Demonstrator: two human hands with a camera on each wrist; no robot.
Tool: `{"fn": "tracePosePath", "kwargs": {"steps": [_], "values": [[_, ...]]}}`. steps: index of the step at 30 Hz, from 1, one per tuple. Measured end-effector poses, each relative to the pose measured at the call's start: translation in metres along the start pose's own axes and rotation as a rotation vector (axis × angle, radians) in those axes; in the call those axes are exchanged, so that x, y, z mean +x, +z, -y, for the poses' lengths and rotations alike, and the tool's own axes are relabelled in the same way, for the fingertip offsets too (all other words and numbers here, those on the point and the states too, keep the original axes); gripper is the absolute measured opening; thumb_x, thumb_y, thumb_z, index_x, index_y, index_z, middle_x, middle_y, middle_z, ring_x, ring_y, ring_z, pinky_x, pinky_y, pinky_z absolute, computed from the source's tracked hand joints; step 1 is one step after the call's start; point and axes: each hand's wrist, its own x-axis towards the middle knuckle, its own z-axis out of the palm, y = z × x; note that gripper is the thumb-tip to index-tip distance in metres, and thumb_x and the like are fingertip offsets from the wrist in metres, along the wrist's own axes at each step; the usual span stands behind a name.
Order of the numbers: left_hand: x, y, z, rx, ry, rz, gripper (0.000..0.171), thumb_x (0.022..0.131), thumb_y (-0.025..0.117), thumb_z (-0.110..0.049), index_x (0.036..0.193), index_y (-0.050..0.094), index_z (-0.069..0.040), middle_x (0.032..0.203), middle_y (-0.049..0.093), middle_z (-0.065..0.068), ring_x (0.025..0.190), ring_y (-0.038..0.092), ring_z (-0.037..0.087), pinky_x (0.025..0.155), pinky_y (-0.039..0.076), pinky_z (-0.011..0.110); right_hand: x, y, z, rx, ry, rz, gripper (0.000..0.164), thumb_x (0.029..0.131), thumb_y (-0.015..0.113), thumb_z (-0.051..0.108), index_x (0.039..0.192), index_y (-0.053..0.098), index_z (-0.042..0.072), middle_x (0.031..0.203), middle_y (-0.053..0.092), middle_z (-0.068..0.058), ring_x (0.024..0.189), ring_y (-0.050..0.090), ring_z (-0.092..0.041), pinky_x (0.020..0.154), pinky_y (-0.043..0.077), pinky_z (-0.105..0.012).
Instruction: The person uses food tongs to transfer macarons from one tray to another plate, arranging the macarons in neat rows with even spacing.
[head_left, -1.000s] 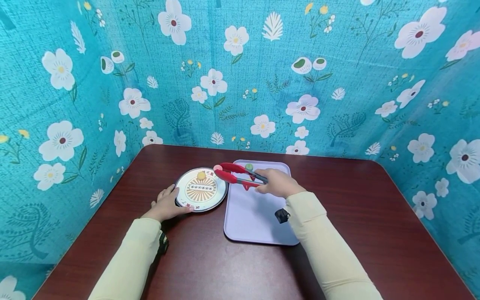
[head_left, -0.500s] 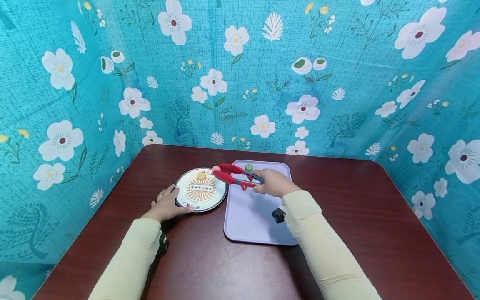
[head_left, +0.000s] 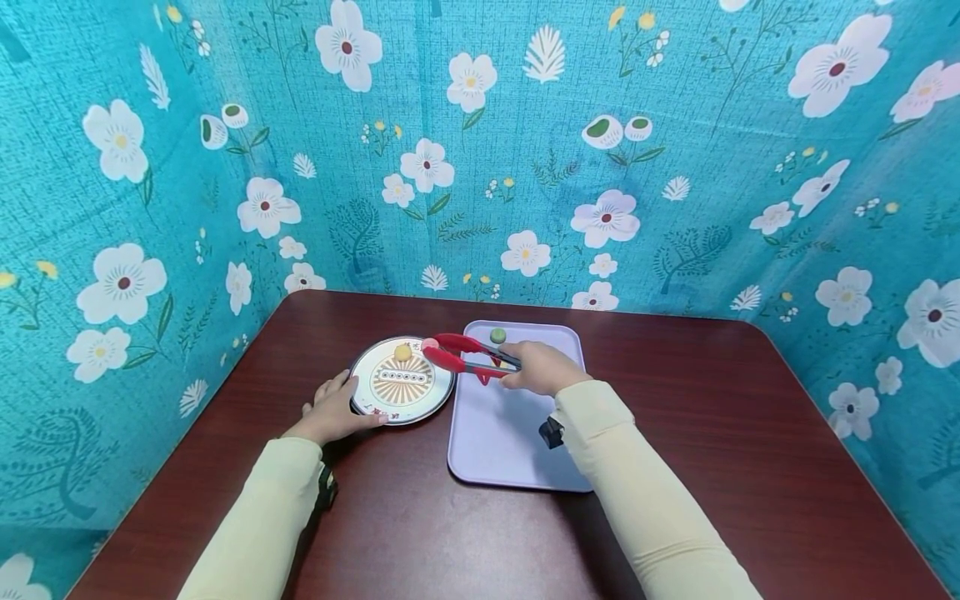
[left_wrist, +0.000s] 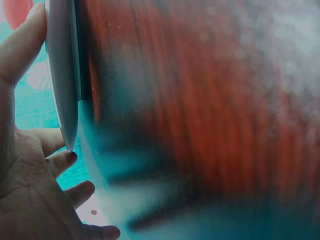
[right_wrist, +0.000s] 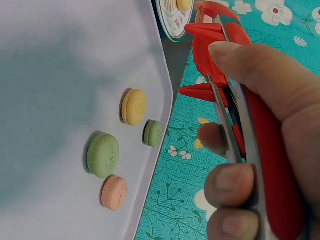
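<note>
My right hand [head_left: 546, 367] grips red-and-metal tongs [head_left: 444, 358], its thumb and fingers wrapped round the handles. A pink macaron [head_left: 429, 344] is pinched at the tips of the tongs, over the right part of a round white plate [head_left: 423, 400]. In the right wrist view the tong heads partly cover this macaron [right_wrist: 202, 18]. One yellow macaron [head_left: 402, 352] lies toward the back of the plate. My left hand [head_left: 330, 408] holds the plate by its left rim, thumb along the near edge and fingers spread round the side.
A lilac tray [head_left: 517, 462] lies right of the plate. On it the right wrist view shows a yellow macaron [right_wrist: 134, 107], a large green macaron [right_wrist: 103, 155], a smaller green macaron [right_wrist: 153, 133] and a pink macaron [right_wrist: 114, 193]. A flowered cloth [head_left: 480, 167] hangs behind the dark table [head_left: 712, 417].
My right hand has moved slightly left and toward me, bringing the tongs and pink macaron a little further over the plate. The left hand and the plate have stayed still.
</note>
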Motion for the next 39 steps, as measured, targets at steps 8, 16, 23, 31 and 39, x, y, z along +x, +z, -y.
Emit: {"fn": "tracePosePath", "kwargs": {"steps": [8, 16, 23, 31, 39], "values": [[-0.002, 0.0, -0.001, 0.004, 0.0, -0.001, 0.11, 0.074, 0.074, -0.057, 0.15, 0.022, 0.004, 0.155, 0.014, 0.027, 0.14, 0.009, 0.048, 0.104, 0.012, 0.074, 0.003, 0.002, 0.001, -0.034, 0.014, 0.002, 0.066, 0.084, 0.076, 0.031, 0.142, 0.05, 0.016, 0.118, 0.065, -0.008, 0.095, 0.056, -0.021, 0.084, 0.048, -0.039], [-0.002, 0.001, -0.001, 0.008, 0.002, 0.001, 0.11, 0.075, 0.073, -0.058, 0.151, 0.022, 0.004, 0.156, 0.013, 0.027, 0.14, 0.008, 0.048, 0.104, 0.012, 0.074, 0.007, 0.005, 0.003, -0.056, 0.014, 0.013, 0.062, 0.084, 0.075, 0.031, 0.14, 0.053, 0.017, 0.112, 0.066, -0.004, 0.091, 0.056, -0.02, 0.081, 0.048, -0.037], [-0.003, 0.0, -0.001, 0.017, 0.009, 0.001, 0.11, 0.075, 0.072, -0.059, 0.15, 0.023, 0.004, 0.155, 0.014, 0.027, 0.139, 0.009, 0.049, 0.103, 0.013, 0.074, 0.01, 0.007, 0.005, -0.076, 0.001, 0.01, 0.055, 0.084, 0.074, 0.03, 0.135, 0.058, 0.015, 0.104, 0.067, -0.002, 0.086, 0.056, -0.019, 0.077, 0.047, -0.035], [-0.005, -0.001, -0.004, 0.005, -0.001, -0.002, 0.109, 0.075, 0.073, -0.058, 0.15, 0.023, 0.003, 0.155, 0.014, 0.026, 0.14, 0.008, 0.048, 0.104, 0.012, 0.074, 0.01, 0.009, 0.005, -0.098, -0.006, 0.013, 0.06, 0.084, 0.074, 0.03, 0.139, 0.053, 0.015, 0.106, 0.067, -0.004, 0.087, 0.055, -0.02, 0.078, 0.047, -0.036], [-0.004, -0.001, -0.005, -0.002, -0.013, -0.001, 0.11, 0.074, 0.073, -0.059, 0.151, 0.023, 0.002, 0.155, 0.014, 0.026, 0.14, 0.008, 0.047, 0.104, 0.012, 0.074, 0.012, 0.013, 0.005, -0.115, -0.024, -0.003, 0.055, 0.084, 0.074, 0.029, 0.135, 0.057, 0.015, 0.098, 0.066, -0.002, 0.084, 0.056, -0.019, 0.078, 0.048, -0.036]]}}
